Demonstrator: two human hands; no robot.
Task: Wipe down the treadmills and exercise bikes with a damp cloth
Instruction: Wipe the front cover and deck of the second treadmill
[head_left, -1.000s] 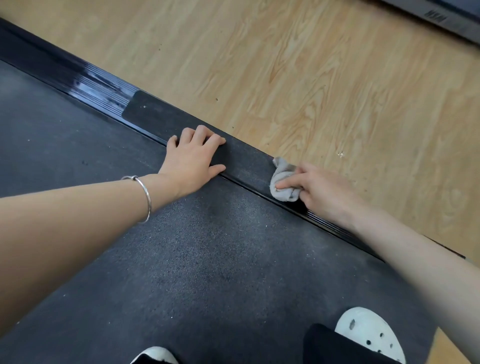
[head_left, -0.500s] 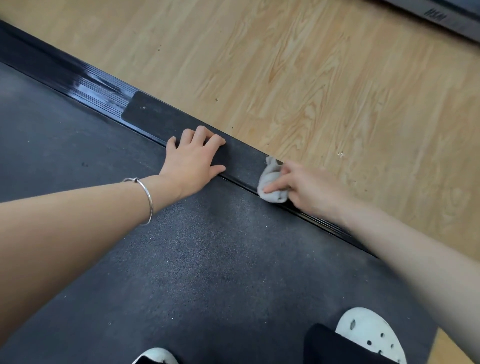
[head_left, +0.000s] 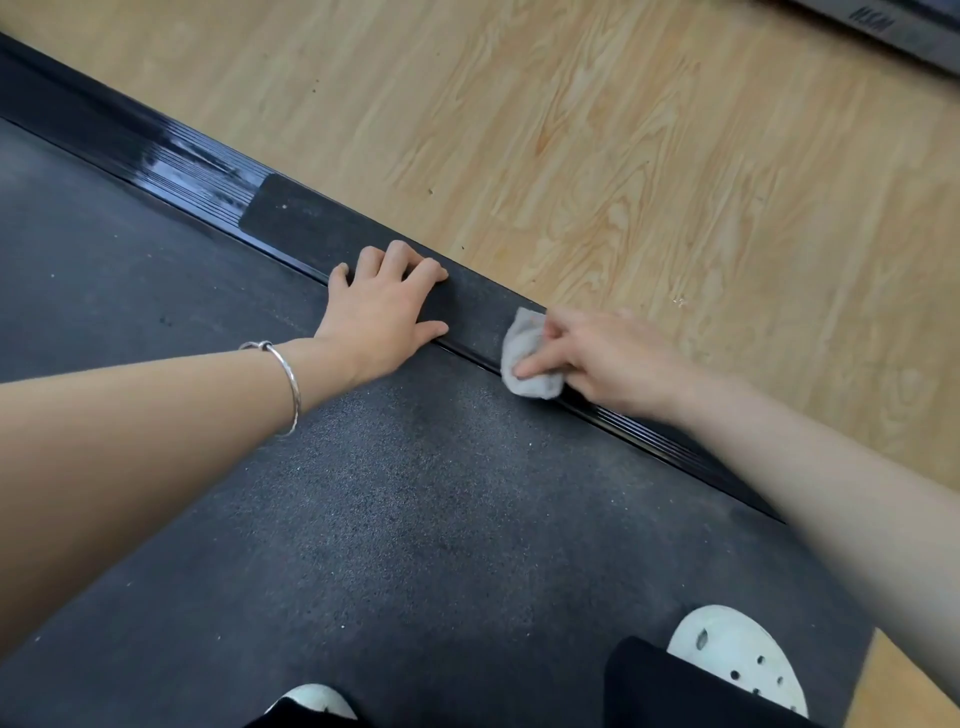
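In the head view, a small grey cloth (head_left: 527, 364) was seen bunched in the right hand (head_left: 613, 358). The fingers were curled closed round it and the forefinger laid along its top, presumably so that pressure was carried into the treadmill's side rail (head_left: 322, 228) directly beneath the grip. Just beyond the grip along that rail, the left hand (head_left: 382, 317) was laid flat, fingers straight and holding nothing, judged to be a brace for the lean. The running belt (head_left: 415, 493) lay on the near side of the grip, wooden floor (head_left: 623, 156) on its far side.
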